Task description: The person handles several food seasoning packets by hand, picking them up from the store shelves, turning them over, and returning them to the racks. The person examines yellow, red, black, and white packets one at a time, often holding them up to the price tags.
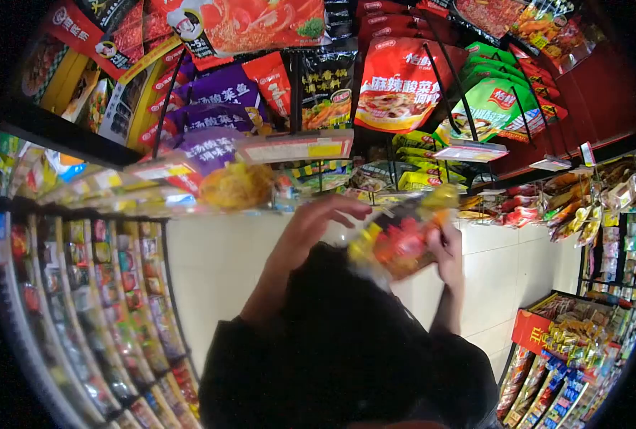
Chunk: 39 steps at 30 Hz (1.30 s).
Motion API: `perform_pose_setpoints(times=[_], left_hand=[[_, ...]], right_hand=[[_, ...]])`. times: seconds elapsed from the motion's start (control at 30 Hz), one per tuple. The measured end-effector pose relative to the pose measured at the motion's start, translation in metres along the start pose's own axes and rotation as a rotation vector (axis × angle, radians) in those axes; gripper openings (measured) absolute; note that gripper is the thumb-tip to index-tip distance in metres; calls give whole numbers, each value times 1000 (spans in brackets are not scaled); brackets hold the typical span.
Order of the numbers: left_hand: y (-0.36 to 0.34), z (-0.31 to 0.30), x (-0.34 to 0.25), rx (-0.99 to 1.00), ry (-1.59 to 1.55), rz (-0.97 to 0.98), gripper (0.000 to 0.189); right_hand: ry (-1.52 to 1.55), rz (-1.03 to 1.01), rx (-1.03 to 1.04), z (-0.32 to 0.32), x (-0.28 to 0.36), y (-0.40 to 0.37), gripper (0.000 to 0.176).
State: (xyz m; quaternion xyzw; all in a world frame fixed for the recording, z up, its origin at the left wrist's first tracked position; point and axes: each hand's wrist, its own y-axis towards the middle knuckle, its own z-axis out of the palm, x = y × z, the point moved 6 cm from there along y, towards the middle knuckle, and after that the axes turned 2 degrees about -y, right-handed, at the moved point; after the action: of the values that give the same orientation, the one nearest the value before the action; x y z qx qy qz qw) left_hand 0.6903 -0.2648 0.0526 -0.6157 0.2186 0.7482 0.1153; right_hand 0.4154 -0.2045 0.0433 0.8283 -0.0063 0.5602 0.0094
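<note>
My right hand (447, 252) grips a seasoning packet (400, 239) by its right edge, thumb and fingers closed on it. The packet is tilted and smeared by motion; its colours are yellow at the ends, red in the middle and dark along the top. My left hand (323, 223) hovers at the packet's left side, holding nothing, with its fingers stretched and somewhat apart. Beyond both hands hang a red packet (396, 86), a black packet (327, 89) and purple packets (218, 100) on the rack.
Price tags (296, 148) line the rack's front edge close past my hands. Green packets (486, 107) hang farther right. Tall shelves of goods (96, 300) stand on the left. A display bin (532, 329) with snack packs is at the lower right, on a pale tiled floor (489, 286).
</note>
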Motion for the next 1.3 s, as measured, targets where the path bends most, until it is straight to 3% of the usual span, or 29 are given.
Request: perform_pose_setpoints(times=[0.03,0.07,0.1,0.17,0.2,0.3,0.4,0.53,0.83,1.3], left_hand=[[1,-1,-6,-43,25,-55,31],[2,-2,-12,-56,318,-58,36],[6,-1,-17,-59,404,-87,38],[2,-13,-6,-241,371,-199,35],[0,-21,-12,-381,419,-104,34],[13,-45,-38,-526,446,83,27],[26,-61,-54,-487,364,70,25],[31,-74,-59,-531,200,223,15],[39,-72,-61,-530,94,399,20],[28,-66,-62,-612,231,258,16]], right_hand=[[-82,-59,-46,15,-1,8,21],[-80,-63,-63,27,-4,14,21],[-75,-68,-82,37,-4,20,21],[-23,-58,-83,51,5,32,22],[-5,-76,-77,57,9,39,23],[42,-138,-59,74,25,60,24],[114,-121,-10,89,34,77,29],[163,-190,-17,102,48,87,32],[129,-201,-30,113,55,90,33],[146,-212,-4,108,47,76,33]])
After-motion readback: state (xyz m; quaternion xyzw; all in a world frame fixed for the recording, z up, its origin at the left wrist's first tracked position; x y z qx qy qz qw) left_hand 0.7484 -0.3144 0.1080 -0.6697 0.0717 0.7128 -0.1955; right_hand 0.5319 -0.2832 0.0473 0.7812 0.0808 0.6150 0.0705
